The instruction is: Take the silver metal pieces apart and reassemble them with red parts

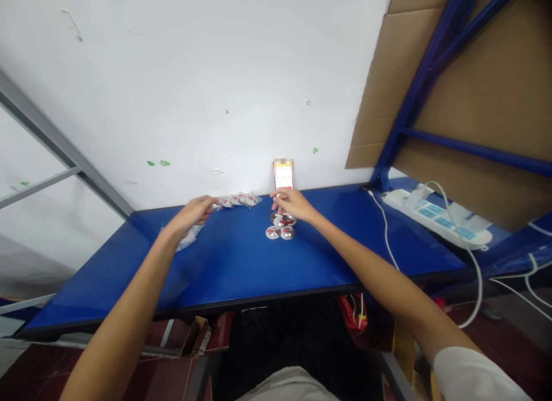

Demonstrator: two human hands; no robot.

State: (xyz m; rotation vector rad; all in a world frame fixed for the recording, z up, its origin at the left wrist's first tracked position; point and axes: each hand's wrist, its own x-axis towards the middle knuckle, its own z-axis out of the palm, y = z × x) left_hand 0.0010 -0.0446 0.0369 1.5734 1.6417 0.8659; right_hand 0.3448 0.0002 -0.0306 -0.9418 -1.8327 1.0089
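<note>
On the blue table, small round silver discs with red and white markings (273, 233) lie in a loose pile. My right hand (292, 203) hovers over the back of this pile, fingers bent and apart, fingertips close to the discs. Farther left, a row of similar discs in clear plastic bags (235, 200) lies along the back. At the left end of that row my left hand (199, 211) is closed, fingertips on a bagged disc. Clear plastic bags (190, 237) lie below my left hand, partly hidden by the wrist.
A phone with a lit screen (283, 174) leans on the white wall behind the pile. To the right sit a white power strip (437, 218) and a white cable (385, 228). Blue metal posts (414, 84) and cardboard (375, 96) border the right side.
</note>
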